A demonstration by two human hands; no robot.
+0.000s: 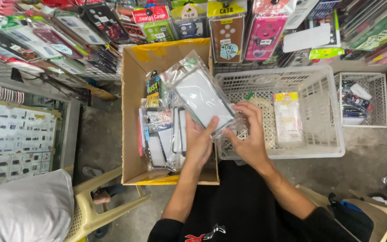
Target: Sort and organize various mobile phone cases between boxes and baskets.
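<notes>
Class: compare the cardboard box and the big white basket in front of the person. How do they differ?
The cardboard box is brown with solid walls; the basket is white plastic lattice. The box is crowded with packets; the basket holds just one, lying flat. Both are open-topped and sit side by side.

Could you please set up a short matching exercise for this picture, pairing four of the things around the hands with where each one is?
Things:
1. clear plastic sleeve with a white phone case
2. open brown cardboard box
3. large white plastic lattice basket
4. small white plastic lattice basket

Places:
A. far right, on the floor
B. under the left hand, packed with sleeved phone cases
C. held up between both hands, the right hand at its lower end
D. right of the box, one yellow-topped packet inside

Pairs: 1-C, 2-B, 3-D, 4-A
</notes>
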